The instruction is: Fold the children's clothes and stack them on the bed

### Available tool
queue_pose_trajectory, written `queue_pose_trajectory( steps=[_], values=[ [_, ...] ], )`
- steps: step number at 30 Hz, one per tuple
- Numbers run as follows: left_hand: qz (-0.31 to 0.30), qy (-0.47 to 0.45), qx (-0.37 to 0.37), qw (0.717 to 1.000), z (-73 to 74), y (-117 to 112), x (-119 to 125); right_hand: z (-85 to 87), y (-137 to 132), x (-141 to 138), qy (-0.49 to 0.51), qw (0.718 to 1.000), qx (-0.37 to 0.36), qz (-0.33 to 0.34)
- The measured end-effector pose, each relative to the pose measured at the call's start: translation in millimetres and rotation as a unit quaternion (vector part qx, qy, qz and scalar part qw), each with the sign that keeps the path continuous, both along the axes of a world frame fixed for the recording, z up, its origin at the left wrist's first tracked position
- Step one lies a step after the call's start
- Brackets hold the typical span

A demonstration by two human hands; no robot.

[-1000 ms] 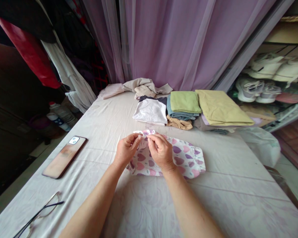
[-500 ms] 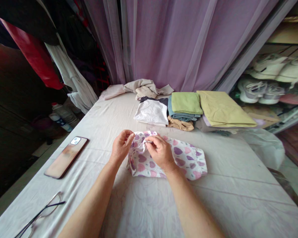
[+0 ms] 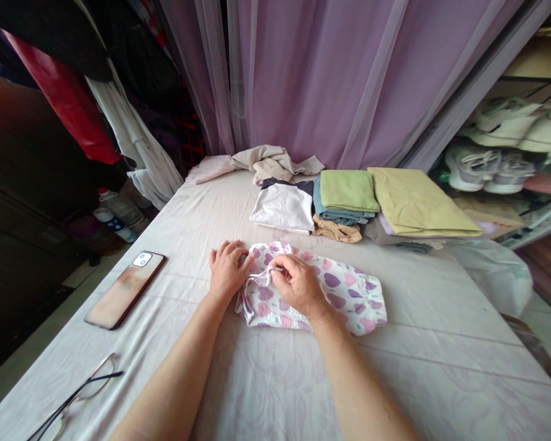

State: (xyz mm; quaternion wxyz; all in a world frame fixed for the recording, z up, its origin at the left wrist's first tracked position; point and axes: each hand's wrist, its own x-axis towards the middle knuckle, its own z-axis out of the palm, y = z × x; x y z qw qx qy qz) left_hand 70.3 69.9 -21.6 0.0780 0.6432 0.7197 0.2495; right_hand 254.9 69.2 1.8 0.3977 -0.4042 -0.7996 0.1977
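A white garment with pink and purple hearts lies folded in a long shape on the cloth-covered table. My right hand is over its middle, thumb and fingers pinching a white edge or strap of it. At the garment's left end rests my left hand, palm down with fingers spread; its thumb touches the garment's edge. The underside of the garment below my right hand is hidden.
Behind it sit a folded white shirt, a green cloth pile and a yellow folded cloth. On the left lie a phone and eyeglasses. A purple curtain hangs behind the table; shoes fill a right-hand rack.
My left hand has gone from thumb and fingers closed together at the garment's edge to lying flat with fingers spread. My right hand keeps its pinch in nearly the same place.
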Motion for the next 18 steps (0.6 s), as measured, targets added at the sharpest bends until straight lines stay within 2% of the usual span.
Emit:
queue_pose_trajectory(
  steps=[4,9,14,18],
  values=[
    [0.002,-0.036,0.041,0.999,-8.0,5.2,1.6,-0.2,-0.5,0.2,-0.004,1.0,-0.001,0.006],
    [-0.047,-0.095,0.164,0.981,-12.3,10.0,5.2,-3.6,0.5,0.0,-0.006,1.0,0.016,-0.008],
    [-0.084,-0.144,0.173,0.971,-9.8,6.2,10.7,-5.8,3.2,0.1,0.0,0.999,0.034,-0.024],
    [-0.114,-0.126,0.195,0.966,-4.9,1.6,13.4,-4.6,5.4,0.7,0.02,0.997,0.06,-0.035]
  ],
)
